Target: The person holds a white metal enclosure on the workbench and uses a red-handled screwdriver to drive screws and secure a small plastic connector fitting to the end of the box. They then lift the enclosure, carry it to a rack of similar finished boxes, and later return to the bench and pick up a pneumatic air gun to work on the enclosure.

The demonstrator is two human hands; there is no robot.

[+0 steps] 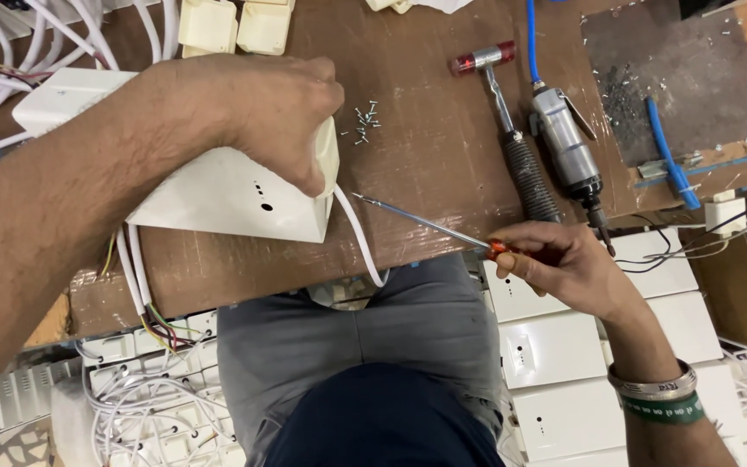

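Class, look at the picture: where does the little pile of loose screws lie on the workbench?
In the head view the screws lie on the brown workbench, just right of the left hand on the white box, left of the hammer.

Both forearms are bare, with no sleeves reaching into view, and the left forearm is hairy. The left hand (274, 112) carries no ring or band. Just behind the right hand (564, 268), the wrist wears a silver metal bangle (653, 385) and, beside it, a green band (663, 408) with small markings. Grey trousers (356, 329) cover the lap, and a dark navy shirt (382, 419) hangs over them.
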